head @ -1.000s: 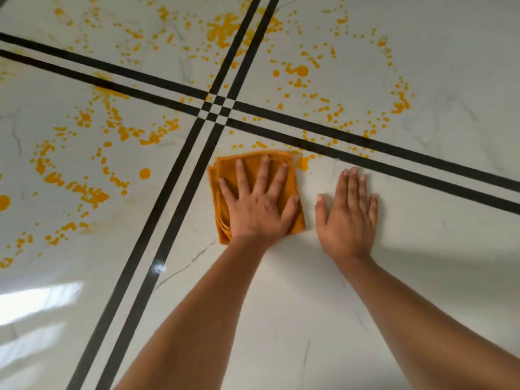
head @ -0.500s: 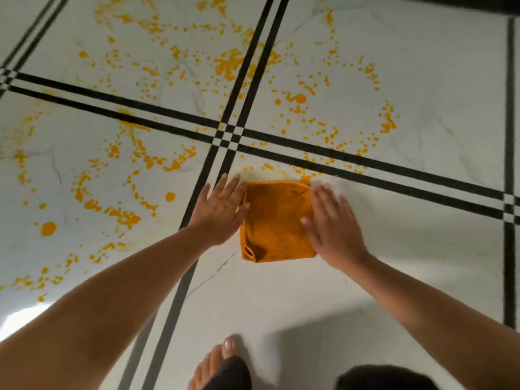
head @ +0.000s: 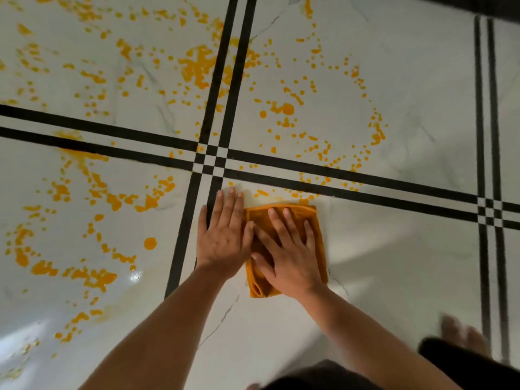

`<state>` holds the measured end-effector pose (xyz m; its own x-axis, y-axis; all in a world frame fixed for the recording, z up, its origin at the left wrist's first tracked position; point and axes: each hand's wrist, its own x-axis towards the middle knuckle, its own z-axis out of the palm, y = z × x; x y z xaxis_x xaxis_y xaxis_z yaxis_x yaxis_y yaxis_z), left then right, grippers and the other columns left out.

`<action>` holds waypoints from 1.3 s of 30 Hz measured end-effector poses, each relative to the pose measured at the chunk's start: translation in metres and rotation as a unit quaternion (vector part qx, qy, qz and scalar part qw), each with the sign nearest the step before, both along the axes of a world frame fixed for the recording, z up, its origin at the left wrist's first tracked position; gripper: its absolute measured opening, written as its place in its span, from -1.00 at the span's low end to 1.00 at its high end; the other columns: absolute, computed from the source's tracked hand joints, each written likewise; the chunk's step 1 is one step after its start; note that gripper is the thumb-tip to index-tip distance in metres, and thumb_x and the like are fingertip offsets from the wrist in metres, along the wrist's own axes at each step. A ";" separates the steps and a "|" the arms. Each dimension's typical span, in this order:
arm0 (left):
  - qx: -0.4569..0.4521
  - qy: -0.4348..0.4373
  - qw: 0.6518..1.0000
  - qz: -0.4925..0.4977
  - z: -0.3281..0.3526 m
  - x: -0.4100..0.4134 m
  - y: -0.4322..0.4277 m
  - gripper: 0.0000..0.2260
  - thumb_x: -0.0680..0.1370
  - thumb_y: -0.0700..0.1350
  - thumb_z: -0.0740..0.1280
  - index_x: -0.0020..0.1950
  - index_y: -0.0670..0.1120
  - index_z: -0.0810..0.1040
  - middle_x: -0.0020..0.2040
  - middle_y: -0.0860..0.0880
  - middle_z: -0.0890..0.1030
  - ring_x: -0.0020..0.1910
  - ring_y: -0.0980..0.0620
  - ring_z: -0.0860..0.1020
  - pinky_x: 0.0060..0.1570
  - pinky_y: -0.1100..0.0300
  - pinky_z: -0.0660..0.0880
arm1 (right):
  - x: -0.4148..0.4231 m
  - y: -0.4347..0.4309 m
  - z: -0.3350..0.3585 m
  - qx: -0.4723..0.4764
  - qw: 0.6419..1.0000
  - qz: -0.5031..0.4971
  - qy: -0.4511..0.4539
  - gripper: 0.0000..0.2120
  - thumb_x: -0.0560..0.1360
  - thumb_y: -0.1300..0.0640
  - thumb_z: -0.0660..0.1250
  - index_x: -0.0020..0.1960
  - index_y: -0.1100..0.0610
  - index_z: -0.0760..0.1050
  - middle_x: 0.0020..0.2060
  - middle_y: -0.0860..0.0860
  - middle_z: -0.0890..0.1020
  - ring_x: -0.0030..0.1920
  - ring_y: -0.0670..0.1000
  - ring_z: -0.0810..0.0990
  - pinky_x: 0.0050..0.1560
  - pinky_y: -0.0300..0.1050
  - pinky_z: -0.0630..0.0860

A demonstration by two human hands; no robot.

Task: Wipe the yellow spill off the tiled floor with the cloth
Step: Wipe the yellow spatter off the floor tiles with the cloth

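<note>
Right hand moved onto cloth; left hand off, beside it.

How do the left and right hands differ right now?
The left hand lies on the bare floor beside the cloth, fingers together; the right hand presses on the cloth, fingers spread. The left hand's fingertips reach farther forward than the right hand's. Both are flat, palm down.

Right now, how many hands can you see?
2. The left hand lies flat on the floor beside the cloth; the right hand presses flat on the cloth.
</note>
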<state>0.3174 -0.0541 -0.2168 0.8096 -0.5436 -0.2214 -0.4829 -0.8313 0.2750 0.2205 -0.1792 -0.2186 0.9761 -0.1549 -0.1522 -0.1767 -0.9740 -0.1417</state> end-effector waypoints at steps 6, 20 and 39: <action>0.008 -0.025 1.000 0.009 -0.006 0.014 -0.005 -0.43 0.58 0.12 -0.09 0.50 -0.17 0.09 0.51 -0.12 0.13 0.49 -0.05 0.05 0.42 -0.01 -0.09 | 0.073 -0.082 -0.011 -0.051 0.978 -0.199 -0.040 -0.46 0.52 -0.27 -0.01 0.46 -0.17 0.16 0.49 0.02 0.21 0.48 0.17 0.14 0.35 0.30 0.12; 0.028 -0.059 0.997 -0.039 -0.006 0.042 -0.088 -0.40 0.56 0.16 -0.13 0.50 -0.17 0.05 0.51 -0.10 0.07 0.49 -0.04 0.05 0.40 -0.03 -0.14 | 0.071 -0.139 -0.012 -0.069 0.992 0.098 -0.045 -0.41 0.49 -0.29 0.01 0.48 -0.18 0.09 0.51 0.04 0.12 0.49 0.20 0.05 0.36 0.35 0.08; 0.042 -0.044 0.994 0.086 -0.005 0.056 -0.218 -0.37 0.50 0.20 -0.31 0.50 -0.08 -0.21 0.54 -0.05 -0.13 0.51 0.00 -0.18 0.42 -0.01 -0.23 | 0.150 -0.294 -0.006 -0.061 0.997 0.038 -0.041 -0.43 0.49 -0.29 -0.12 0.48 -0.21 0.05 0.52 -0.02 0.09 0.51 0.12 0.03 0.40 0.30 0.02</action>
<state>0.3729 -0.2725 -0.2220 0.9069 -0.3786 -0.1849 -0.3511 -0.9217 0.1651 0.3708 -0.4734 -0.2250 0.9941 -0.0935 -0.0557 -0.0953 -0.9949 -0.0320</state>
